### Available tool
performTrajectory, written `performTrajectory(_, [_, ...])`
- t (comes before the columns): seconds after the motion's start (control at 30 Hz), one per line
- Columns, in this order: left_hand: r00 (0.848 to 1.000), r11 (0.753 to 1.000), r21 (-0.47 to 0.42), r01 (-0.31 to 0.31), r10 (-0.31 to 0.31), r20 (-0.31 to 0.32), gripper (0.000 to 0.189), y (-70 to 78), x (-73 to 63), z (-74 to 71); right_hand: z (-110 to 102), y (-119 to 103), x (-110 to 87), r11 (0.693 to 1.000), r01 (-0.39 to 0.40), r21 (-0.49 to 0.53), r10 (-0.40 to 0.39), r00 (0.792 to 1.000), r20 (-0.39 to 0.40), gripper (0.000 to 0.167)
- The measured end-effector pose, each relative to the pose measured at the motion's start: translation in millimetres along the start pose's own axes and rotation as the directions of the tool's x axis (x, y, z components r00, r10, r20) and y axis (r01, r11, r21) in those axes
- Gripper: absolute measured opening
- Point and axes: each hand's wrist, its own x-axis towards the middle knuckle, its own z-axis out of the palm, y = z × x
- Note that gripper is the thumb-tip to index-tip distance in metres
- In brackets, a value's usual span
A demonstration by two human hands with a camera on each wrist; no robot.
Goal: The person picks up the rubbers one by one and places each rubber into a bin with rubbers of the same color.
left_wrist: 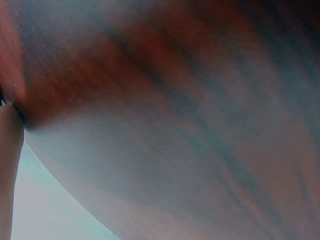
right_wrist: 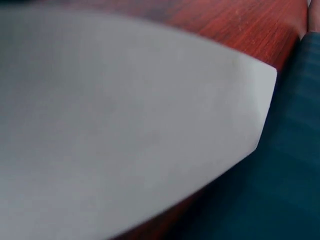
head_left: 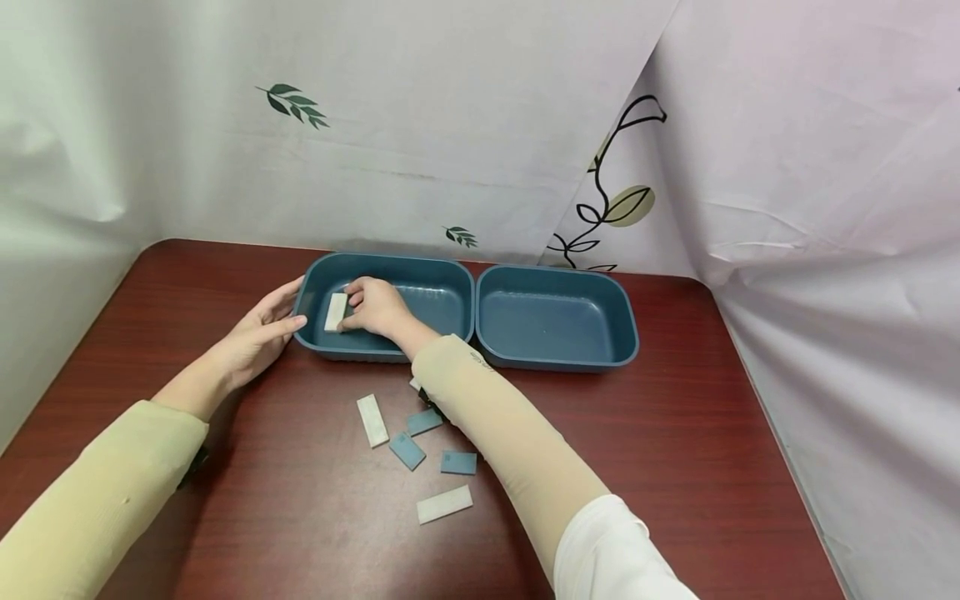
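My right hand reaches into the left blue bin and pinches a small white rectangular block between thumb and fingers, near the bin's left end. The left hand lies against that end from outside, its thumb tip at the rim and its fingers extended along the wall. The left wrist view shows mainly blurred table surface. In the right wrist view, a white block fills much of the picture, beside the blue bin wall.
A second blue bin adjoins the first on its right. On the dark red table lie white blocks, one partly hidden by the right forearm, and blue blocks. Pale patterned curtains hang behind and at the sides.
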Motion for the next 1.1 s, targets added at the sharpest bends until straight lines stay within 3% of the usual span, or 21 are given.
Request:
performTrajectory(0.57, [1.000,1.000,-0.001,0.002,-0.002,-0.003,0.069,-0.9,1.6,-2.3,-35,-5,-19.4,0.954,0.046,0.296,-0.054,0.998,0.020,0.048])
performTrajectory(0.8, [1.000,1.000,-0.006,0.015,-0.015,-0.015,0.070,-1.0,2.1,-1.5,-66,-5,-45.0,0.930,0.067,0.361,-0.110,0.989,0.101,0.052])
performTrajectory(1.1, [0.999,0.999,-0.016,0.029,-0.029,-0.029,0.071,-0.2,0.9,-1.3,-97,6,-82.7,0.922,0.086,0.379,-0.147,0.980,0.136,0.046])
